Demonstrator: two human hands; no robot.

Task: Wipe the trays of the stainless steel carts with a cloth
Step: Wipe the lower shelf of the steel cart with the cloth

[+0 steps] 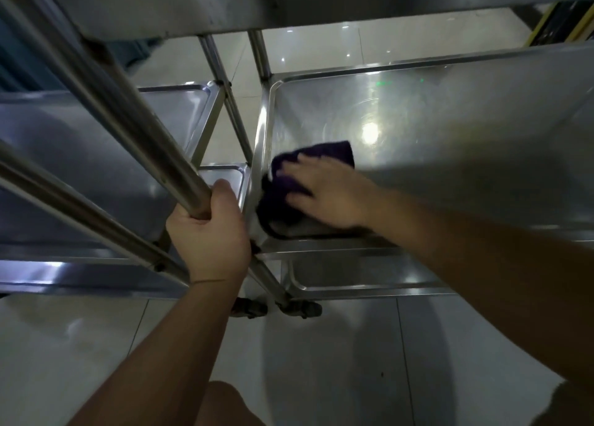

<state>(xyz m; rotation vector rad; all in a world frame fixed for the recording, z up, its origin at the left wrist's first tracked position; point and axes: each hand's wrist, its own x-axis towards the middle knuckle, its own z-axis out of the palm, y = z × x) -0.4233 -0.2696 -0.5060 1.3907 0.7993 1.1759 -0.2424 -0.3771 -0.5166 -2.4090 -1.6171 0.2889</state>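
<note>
Glossy pale floor tiles reflect lights beneath two steel carts standing side by side. On the right cart's middle tray, the right hand presses a dark purple cloth into the near-left corner, fingers spread flat. The left hand has its fingers wrapped around the left cart's upright post.

I'm seeing a dim scene; glare blooms on the shiny stainless steel tray at one o'clock, the right hand motion-blurred, straight rails bowing at the edges.
</note>
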